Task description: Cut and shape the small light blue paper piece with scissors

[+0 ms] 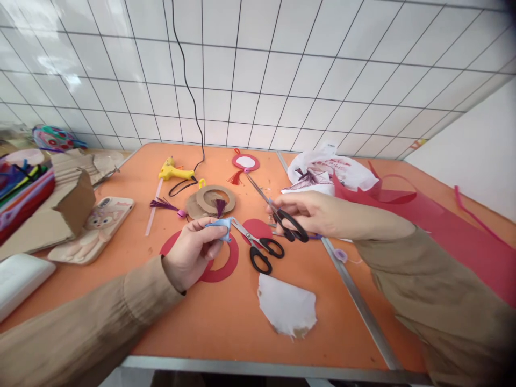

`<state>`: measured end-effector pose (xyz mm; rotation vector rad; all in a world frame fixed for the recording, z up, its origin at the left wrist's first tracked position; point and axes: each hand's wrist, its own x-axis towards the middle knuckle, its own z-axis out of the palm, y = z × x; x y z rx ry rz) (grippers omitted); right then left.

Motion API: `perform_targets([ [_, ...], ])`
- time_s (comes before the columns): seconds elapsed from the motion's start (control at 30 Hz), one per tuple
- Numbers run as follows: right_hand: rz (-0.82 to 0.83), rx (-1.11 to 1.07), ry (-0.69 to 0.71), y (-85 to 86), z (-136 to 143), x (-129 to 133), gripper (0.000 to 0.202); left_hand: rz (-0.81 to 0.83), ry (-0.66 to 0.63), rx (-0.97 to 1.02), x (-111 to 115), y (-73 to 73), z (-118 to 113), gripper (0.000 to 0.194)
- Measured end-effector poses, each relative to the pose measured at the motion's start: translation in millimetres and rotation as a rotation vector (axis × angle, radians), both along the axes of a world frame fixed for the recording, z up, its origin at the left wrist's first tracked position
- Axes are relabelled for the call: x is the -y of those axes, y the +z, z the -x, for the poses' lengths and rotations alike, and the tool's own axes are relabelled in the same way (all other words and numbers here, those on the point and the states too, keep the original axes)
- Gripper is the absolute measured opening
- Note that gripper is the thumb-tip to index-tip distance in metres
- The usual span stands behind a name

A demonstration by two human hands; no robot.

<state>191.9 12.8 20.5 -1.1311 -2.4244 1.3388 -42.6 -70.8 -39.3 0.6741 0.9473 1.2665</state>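
Observation:
My left hand [197,244] pinches a small light-blue piece [224,228] above a red paper ring [226,269]. Raised to the right, my right hand [302,215] holds black-handled scissors [295,227], their blades pointing up and left, apart from the blue piece. A second pair of scissors [258,244] lies between my hands, its blades partly open and its tips close to the blue piece. Behind it is a red paper disc [258,229]. Nearer me lies a torn white piece [287,305].
At the back are a yellow glue gun [175,171], cardboard rings [201,201] and a red ring with a tassel [245,162]. Cardboard [56,215], a phone [94,228] and a white case [20,282] lie left; a plastic bag [346,171] and red sheet [455,231] right.

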Motion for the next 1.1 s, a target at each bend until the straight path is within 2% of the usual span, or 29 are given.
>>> perform_targets([
  [0.07,0.190,-0.176,0.037,-3.5,2,5,0.031,-0.029,0.013,-0.001,0,2.1,-1,0.021],
  [0.1,0.226,-0.252,0.048,-7.4,4,9,0.034,-0.046,0.019,-0.005,1,3.2,-1,0.022],
  [0.23,0.244,-0.448,0.128,-27.7,12,24,0.042,-0.098,0.041,-0.053,4,6.5,-3,0.021],
  [0.37,0.171,-0.454,0.196,-35.8,18,40,0.039,-0.117,0.069,-0.089,9,7.4,-5,0.019],
  [0.5,0.058,-0.458,0.103,-33.8,22,54,0.032,-0.138,0.082,-0.116,12,9.0,-5,0.015],
  [0.7,-0.256,-0.428,-0.051,-41.3,33,67,0.030,-0.171,0.109,-0.141,11,12.9,-3,0.014],
  [0.8,-0.217,-0.507,-0.148,-49.9,41,69,0.026,-0.186,0.102,-0.189,11,10.8,-2,0.013],
  [0.9,-0.137,-0.703,-0.288,-56.5,49,67,0.027,-0.211,0.048,-0.291,13,10.4,-5,0.011],
  [1.1,-0.175,-0.767,-0.367,-56.6,59,63,0.026,-0.421,0.000,-0.522,14,16.4,-14,0.007],
])
